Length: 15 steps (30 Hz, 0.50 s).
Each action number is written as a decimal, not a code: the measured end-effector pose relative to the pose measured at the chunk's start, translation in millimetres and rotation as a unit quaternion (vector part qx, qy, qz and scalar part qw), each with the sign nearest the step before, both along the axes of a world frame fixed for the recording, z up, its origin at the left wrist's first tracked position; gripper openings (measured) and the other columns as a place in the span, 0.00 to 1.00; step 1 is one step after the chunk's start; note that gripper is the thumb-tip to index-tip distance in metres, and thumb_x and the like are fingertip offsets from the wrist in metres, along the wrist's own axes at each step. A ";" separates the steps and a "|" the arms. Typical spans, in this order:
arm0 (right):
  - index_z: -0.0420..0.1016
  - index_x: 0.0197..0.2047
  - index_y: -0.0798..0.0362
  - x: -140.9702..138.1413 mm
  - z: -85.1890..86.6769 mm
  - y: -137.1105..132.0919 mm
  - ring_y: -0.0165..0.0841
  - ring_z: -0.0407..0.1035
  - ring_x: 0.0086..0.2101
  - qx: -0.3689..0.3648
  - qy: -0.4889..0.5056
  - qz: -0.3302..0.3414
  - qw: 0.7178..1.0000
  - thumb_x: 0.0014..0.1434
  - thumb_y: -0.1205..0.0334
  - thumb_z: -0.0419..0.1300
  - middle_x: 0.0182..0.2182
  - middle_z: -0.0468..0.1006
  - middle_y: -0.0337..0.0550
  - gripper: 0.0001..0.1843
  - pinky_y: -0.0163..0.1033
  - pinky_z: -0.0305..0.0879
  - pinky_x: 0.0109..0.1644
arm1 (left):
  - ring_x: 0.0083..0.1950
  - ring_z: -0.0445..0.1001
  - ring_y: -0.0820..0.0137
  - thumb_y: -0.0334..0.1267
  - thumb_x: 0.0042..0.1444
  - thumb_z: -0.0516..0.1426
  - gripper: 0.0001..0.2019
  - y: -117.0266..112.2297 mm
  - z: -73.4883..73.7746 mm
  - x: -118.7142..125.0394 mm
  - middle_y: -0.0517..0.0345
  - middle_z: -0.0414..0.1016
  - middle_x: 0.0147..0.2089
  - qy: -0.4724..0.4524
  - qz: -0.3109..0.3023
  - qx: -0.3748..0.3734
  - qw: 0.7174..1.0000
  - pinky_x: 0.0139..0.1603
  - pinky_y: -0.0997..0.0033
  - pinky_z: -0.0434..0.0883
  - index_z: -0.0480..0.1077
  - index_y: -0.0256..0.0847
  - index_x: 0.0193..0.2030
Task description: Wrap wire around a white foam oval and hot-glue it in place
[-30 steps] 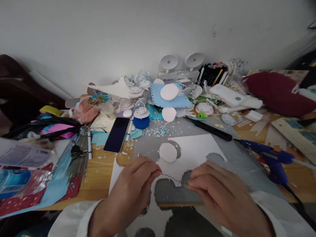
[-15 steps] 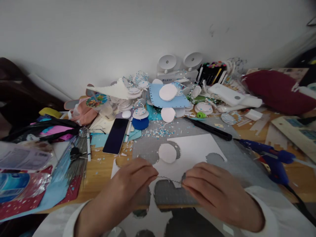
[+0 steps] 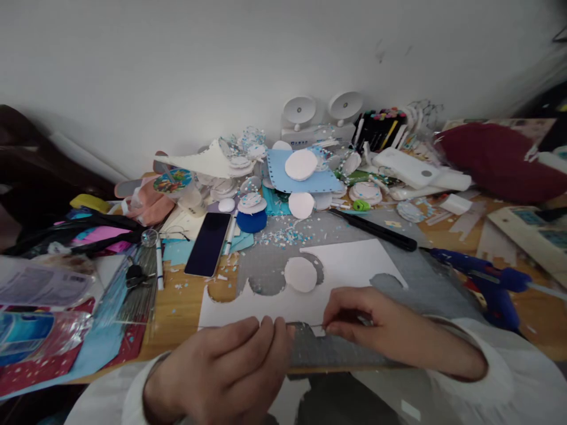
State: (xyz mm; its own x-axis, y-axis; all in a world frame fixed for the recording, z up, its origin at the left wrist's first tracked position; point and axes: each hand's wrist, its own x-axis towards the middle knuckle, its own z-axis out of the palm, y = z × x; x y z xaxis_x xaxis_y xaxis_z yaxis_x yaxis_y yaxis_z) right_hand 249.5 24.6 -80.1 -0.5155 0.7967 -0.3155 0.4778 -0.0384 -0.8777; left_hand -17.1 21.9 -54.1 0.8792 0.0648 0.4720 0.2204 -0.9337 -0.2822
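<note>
Two hands, one thin strand (image 3: pixel 307 324) between them. My left hand (image 3: pixel 230 363) has its fingers pressed together, the tips closed on the strand's near end. My right hand (image 3: pixel 381 330) pinches the other end between thumb and forefinger, the rest curled under. Pinching at both ends seems to be what keeps it stretched straight. It is too fine to tell wire from thread.

- The strand lies just over the near edge of the white sheet (image 3: pixel 349 265), which lies flat on the grey cutting mat (image 3: pixel 425 283). Round holes are cut from the sheet's edges.
- At 12 o'clock from the strand, a white disc (image 3: pixel 301 274) rests over one of the holes.
- At 10 o'clock, a dark phone (image 3: pixel 208 243) lies face up, near the mat but off it.
- At 2 o'clock, a black-handled tool (image 3: pixel 376 231) lies along the mat's far side, probably for easy reach.
- At 3 o'clock, a blue glue gun (image 3: pixel 482 277) is parked well apart from my fingers.
</note>
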 end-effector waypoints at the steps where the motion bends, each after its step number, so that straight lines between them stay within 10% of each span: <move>1: 0.75 0.33 0.51 -1.1 -1.2 -0.3 0.30 0.68 0.32 0.003 0.000 -0.005 1.000 0.59 0.58 0.59 0.30 0.76 0.37 0.06 0.34 0.63 0.36 | 0.49 0.74 0.67 0.30 0.58 0.52 0.12 -0.2 -0.1 -0.3 0.51 0.79 0.47 0.001 0.006 -0.003 1.000 0.47 0.71 0.72 0.76 0.32 0.42; 15: 0.76 0.34 0.51 -9.1 3.8 -6.1 0.29 0.65 0.28 0.005 0.004 -0.025 1.000 0.56 0.61 0.60 0.26 0.72 0.36 0.04 0.33 0.60 0.31 | 0.48 0.74 0.70 0.31 0.60 0.53 0.11 -6.8 -5.8 -3.9 0.53 0.79 0.46 -0.023 0.013 0.047 0.999 0.46 0.74 0.72 0.77 0.34 0.43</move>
State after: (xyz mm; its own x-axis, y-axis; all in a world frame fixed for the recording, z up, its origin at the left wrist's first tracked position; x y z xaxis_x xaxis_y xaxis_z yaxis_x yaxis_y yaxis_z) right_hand 240.3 18.5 -76.3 -0.4774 0.8246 -0.3034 0.4693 -0.0525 -0.8815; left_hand -21.0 15.1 -59.9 0.8550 0.0401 0.5171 0.2584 -0.8974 -0.3577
